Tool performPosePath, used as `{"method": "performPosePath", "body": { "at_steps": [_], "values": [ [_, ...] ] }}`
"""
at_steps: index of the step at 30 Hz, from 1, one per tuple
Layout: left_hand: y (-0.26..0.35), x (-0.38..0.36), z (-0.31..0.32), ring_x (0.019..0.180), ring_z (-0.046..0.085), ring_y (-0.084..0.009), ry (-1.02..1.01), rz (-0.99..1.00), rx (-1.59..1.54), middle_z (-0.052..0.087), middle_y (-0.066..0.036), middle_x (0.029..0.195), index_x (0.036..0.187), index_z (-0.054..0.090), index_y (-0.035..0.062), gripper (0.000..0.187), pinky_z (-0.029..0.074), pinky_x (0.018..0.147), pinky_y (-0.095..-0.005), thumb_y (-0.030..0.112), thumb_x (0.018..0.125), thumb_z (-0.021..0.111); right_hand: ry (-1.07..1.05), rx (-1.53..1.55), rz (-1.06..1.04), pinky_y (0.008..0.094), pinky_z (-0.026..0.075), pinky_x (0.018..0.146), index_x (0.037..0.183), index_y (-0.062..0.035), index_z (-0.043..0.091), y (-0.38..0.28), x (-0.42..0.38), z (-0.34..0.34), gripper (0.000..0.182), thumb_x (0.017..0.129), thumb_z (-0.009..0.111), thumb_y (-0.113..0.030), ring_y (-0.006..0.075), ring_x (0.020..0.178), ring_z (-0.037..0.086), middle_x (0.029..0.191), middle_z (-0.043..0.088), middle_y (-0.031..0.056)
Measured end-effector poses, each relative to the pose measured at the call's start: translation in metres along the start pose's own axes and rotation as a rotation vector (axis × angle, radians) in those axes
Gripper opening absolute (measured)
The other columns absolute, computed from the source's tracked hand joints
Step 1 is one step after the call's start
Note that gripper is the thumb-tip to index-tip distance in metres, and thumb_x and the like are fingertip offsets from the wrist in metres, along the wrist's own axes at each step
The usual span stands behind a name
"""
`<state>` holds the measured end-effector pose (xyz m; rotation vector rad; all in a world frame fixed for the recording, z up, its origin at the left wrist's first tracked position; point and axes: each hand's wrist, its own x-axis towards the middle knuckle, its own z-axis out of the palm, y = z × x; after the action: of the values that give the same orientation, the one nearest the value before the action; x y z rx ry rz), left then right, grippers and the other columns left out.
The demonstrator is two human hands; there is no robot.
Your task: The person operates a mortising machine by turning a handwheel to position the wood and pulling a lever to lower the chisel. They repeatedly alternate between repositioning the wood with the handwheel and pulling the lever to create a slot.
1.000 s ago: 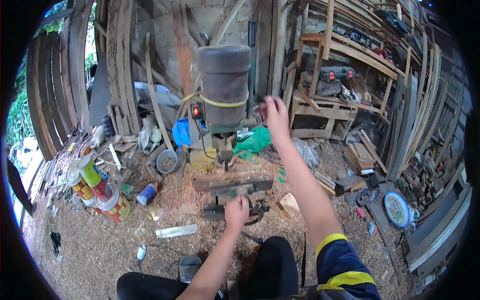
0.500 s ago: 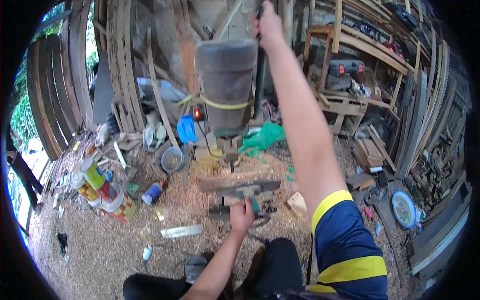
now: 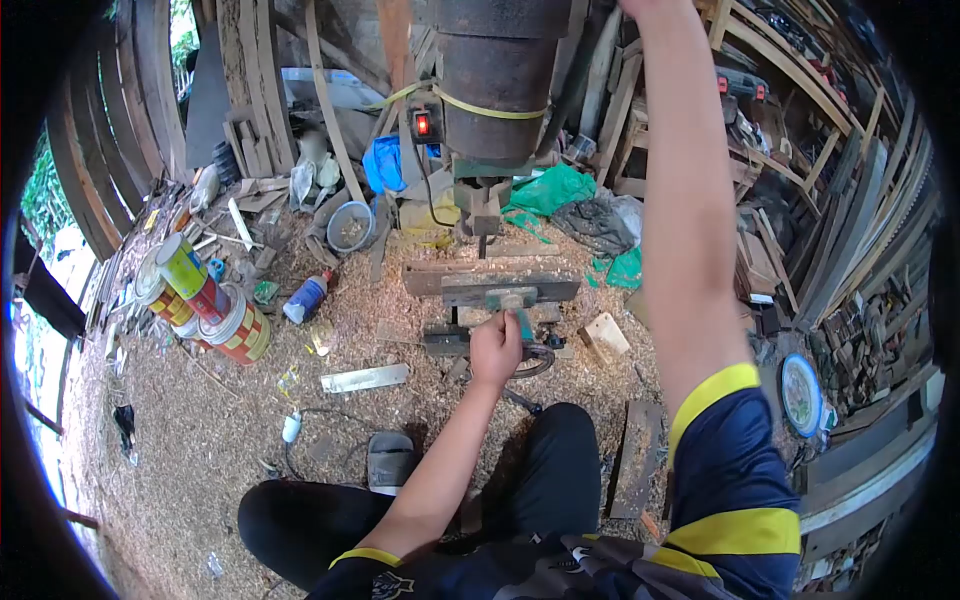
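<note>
A large dark drilling or mortising machine (image 3: 497,90), with a yellow band around its body, stands in front of me. Its thin metal bit (image 3: 482,245) points down just behind a wooden piece (image 3: 510,290) set across the machine's base. My left hand (image 3: 497,345) is closed at the green vise (image 3: 525,322) that bears against this wood; the exact part inside the fingers is hidden. Up at the top edge, beside the machine, only the base of my right hand (image 3: 643,6) shows. Its fingers are out of frame, so their hold is hidden.
A lit red switch (image 3: 423,124) is on the machine's left side. Paint cans (image 3: 237,325), a blue bottle (image 3: 306,300) and a small bucket (image 3: 351,227) stand or lie at left. Wood shavings cover the floor. A wood block (image 3: 605,338) lies right of the vise.
My view has tipped downward, so the machine sits higher in the picture. My right hand, earlier seen closed on a black lever, is now mostly past the top edge. The left stays at the vise.
</note>
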<state>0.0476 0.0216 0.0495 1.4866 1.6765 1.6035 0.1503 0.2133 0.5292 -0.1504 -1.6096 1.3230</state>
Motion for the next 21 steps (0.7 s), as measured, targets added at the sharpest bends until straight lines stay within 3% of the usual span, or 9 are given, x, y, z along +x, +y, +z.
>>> {"method": "performPosePath", "body": {
  "at_steps": [3, 6, 8, 10, 12, 14, 17, 21],
  "values": [
    [-0.002, 0.0, 0.001, 0.056, 0.055, -0.0444, 0.017, 0.032, -0.022, 0.053, -0.025, 0.06, 0.071, 0.056, -0.0017, 0.045, 0.041, 0.054, -0.0479, 0.028, 0.104, 0.051, 0.107, -0.056, -0.258, 0.0285, 0.03, 0.036, 0.06, -0.0189, 0.036, 0.005, -0.08, 0.041, 0.053, 0.106, 0.047, -0.043, 0.0126, 0.034, 0.031, 0.044, 0.03, -0.0033],
    [-0.005, 0.0, 0.001, 0.054, 0.053, -0.0426, -0.031, -0.01, -0.109, 0.052, -0.025, 0.061, 0.071, 0.055, -0.0019, 0.044, 0.04, 0.054, -0.0461, 0.027, 0.104, 0.052, 0.066, -0.148, -0.447, 0.0293, 0.034, 0.038, 0.06, -0.0176, 0.04, 0.024, -0.14, 0.049, 0.054, 0.106, 0.045, -0.045, 0.0138, 0.036, 0.036, 0.045, 0.035, -0.0021],
    [-0.003, 0.001, 0.002, 0.053, 0.052, -0.042, -0.011, 0.012, -0.085, 0.052, -0.024, 0.06, 0.071, 0.054, -0.0019, 0.044, 0.04, 0.053, -0.0456, 0.026, 0.104, 0.052, -0.101, -0.028, -0.427, 0.033, 0.034, 0.049, 0.067, -0.011, 0.047, 0.038, -0.169, 0.037, 0.052, 0.105, 0.042, -0.046, 0.0162, 0.047, 0.041, 0.054, 0.044, 0.0005],
    [-0.003, 0.001, 0.003, 0.052, 0.051, -0.0413, 0.006, 0.036, -0.059, 0.051, -0.024, 0.06, 0.071, 0.054, -0.0019, 0.043, 0.04, 0.053, -0.0451, 0.026, 0.104, 0.052, -0.035, -0.139, -0.476, 0.0323, 0.033, 0.051, 0.064, -0.0116, 0.044, 0.048, -0.194, 0.045, 0.051, 0.105, 0.041, -0.043, 0.0162, 0.046, 0.039, 0.054, 0.042, 0.0005],
    [-0.005, 0.001, 0.004, 0.052, 0.037, -0.0293, 0.007, 0.021, -0.074, 0.043, -0.022, 0.06, 0.074, 0.05, -0.0038, 0.043, 0.038, 0.053, -0.041, 0.025, 0.106, 0.05, 0.026, -0.252, -0.524, 0.0316, 0.033, 0.052, 0.062, -0.0123, 0.041, 0.059, -0.218, 0.053, 0.051, 0.105, 0.041, -0.04, 0.0161, 0.045, 0.038, 0.053, 0.04, 0.0005],
    [-0.003, 0.001, 0.003, 0.052, 0.037, -0.0294, 0.004, 0.01, -0.063, 0.042, -0.022, 0.06, 0.074, 0.05, -0.0039, 0.043, 0.038, 0.053, -0.0411, 0.025, 0.106, 0.05, 0.029, -0.218, -0.634, 0.0313, 0.026, 0.047, 0.054, -0.0071, 0.041, 0.071, -0.239, 0.059, 0.052, 0.101, 0.051, -0.027, 0.0146, 0.046, 0.038, 0.051, 0.043, 0.0031],
    [-0.004, 0.001, 0.003, 0.052, 0.037, -0.0296, 0.001, -0.002, -0.041, 0.042, -0.022, 0.06, 0.074, 0.049, -0.0039, 0.043, 0.038, 0.053, -0.0413, 0.025, 0.106, 0.049, 0.062, -0.214, -0.673, 0.0318, 0.026, 0.048, 0.052, -0.0073, 0.039, 0.083, -0.261, 0.068, 0.052, 0.098, 0.053, -0.026, 0.0159, 0.046, 0.038, 0.05, 0.041, 0.0024],
    [-0.006, 0.001, 0.003, 0.052, 0.039, -0.031, -0.004, 0.003, -0.033, 0.042, -0.023, 0.061, 0.075, 0.049, -0.0043, 0.043, 0.039, 0.054, -0.0417, 0.026, 0.105, 0.05, 0.162, -0.262, -0.64, 0.0345, 0.031, 0.051, 0.052, -0.0062, 0.041, 0.09, -0.279, 0.078, 0.054, 0.094, 0.059, -0.035, 0.0202, 0.046, 0.04, 0.05, 0.043, 0.0045]
  ]
}}
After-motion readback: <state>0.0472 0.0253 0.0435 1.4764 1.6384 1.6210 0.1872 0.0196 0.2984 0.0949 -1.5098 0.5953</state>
